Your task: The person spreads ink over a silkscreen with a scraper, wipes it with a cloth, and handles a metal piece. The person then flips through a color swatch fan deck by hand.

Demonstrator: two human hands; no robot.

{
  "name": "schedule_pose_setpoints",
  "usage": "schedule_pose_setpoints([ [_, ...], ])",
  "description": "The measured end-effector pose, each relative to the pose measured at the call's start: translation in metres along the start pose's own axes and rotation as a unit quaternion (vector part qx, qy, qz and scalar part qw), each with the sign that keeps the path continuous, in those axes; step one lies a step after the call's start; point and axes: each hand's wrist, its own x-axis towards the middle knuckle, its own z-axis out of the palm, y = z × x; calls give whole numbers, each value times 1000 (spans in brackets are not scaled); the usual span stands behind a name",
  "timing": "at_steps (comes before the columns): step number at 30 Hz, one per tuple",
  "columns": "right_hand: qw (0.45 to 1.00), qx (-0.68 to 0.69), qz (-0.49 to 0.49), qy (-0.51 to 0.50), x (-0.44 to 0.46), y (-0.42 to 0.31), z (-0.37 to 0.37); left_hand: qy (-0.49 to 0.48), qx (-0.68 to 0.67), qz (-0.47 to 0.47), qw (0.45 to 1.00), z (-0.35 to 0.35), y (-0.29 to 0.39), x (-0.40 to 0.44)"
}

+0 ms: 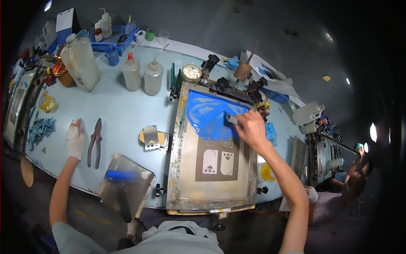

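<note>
My right hand (pixel 250 127) is closed round a small grey scraper (pixel 231 119), its edge in the blue ink (pixel 207 111) spread over the upper part of a framed screen (pixel 188 169). Below the ink, the mesh shows a dark rectangle with light card-like shapes (pixel 216 163). On the left of the table my left hand (pixel 75 139), in a whitish glove with bare fingertips, lies flat with fingers extended. Just right of it are pliers (pixel 95 144) with dark handles. Metal plates (pixel 151 137) lie between the pliers and the screen.
A roller (pixel 122 175) with a blue cylinder rests on a grey plate (pixel 141 188) at the front. Bottles (pixel 153 78) and a large jug (pixel 81 61) stand behind. Clamps (pixel 210 63) hold the screen's back edge. Another person (pixel 334 199) is at the far right.
</note>
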Motion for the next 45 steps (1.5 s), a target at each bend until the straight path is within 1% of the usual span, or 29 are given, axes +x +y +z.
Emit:
schedule_pose_setpoints([
  [2,998,35,49,-34,7,16,-7,9,-5,10,1000,10,-11,0],
  [5,972,11,213,-98,22,29,-13,14,-6,-11,1000,3,4,-1],
  [8,969,4,234,-73,31,12,5,19,-11,-9,1000,1,4,-1],
  [9,971,41,229,-63,38,1,7,20,6,-12,1000,-9,13,-1],
  [10,976,102,190,-11,41,-9,12,16,-2,-5,1000,-5,11,-4],
  [12,960,156,199,-121,50,-15,-3,19,-16,7,1000,2,1,0],
  [13,952,165,206,-154,52,-12,-13,25,-12,2,1000,0,3,0],
  [14,938,212,240,-130,50,-11,-22,24,-3,5,1000,-1,3,-2],
  [16,962,121,233,-78,43,9,-16,25,13,-2,1000,-3,6,-3],
  [17,974,29,209,-79,38,19,-7,23,12,4,1000,-3,7,-3],
  [20,978,21,196,-65,43,9,9,28,9,6,1000,-6,6,0],
  [21,986,14,158,-41,49,-3,13,28,8,1,1000,-8,9,-2],
  [22,992,50,112,-5,56,-12,20,29,5,1,1000,-9,13,1],
  [23,993,82,81,1,66,-26,17,25,6,-4,1000,-1,6,0],
  [24,995,91,29,-39,76,-33,14,14,-7,-15,1000,-5,10,1],
  [26,986,133,-86,-52,85,-42,9,16,-13,4,1000,-1,2,1],
  [28,973,134,-170,-74,82,-33,-1,23,-24,1,999,1,2,2],
  [29,971,128,-181,-91,77,-25,-8,33,-26,9,999,2,2,1],
  [30,974,103,-185,-82,70,-13,-12,45,-28,15,998,3,1,0],
  [32,983,75,-146,-79,53,17,-13,36,-22,-1,999,7,-2,0],
  [34,993,33,-44,-101,33,46,-3,37,-21,-6,999,3,2,-1],
  [35,997,17,22,-78,25,50,1,44,-12,5,999,7,-1,0],
  [36,973,54,172,-141,30,33,-12,41,-20,9,999,6,0,0],
  [38,960,34,252,-113,32,13,-7,42,-20,3,999,5,1,1],
  [39,947,92,291,-96,34,0,-4,36,-9,0,999,1,4,0],
  [40,945,122,284,-105,38,-15,-3,32,-6,-5,999,0,4,-2],
  [42,949,196,224,-108,45,-33,-11,23,0,-2,1000,-1,4,0],
  [44,973,180,139,-45,44,-36,-6,32,0,9,999,4,1,0],
  [45,987,151,63,-4,41,-44,-15,27,-6,12,1000,3,3,1],
])
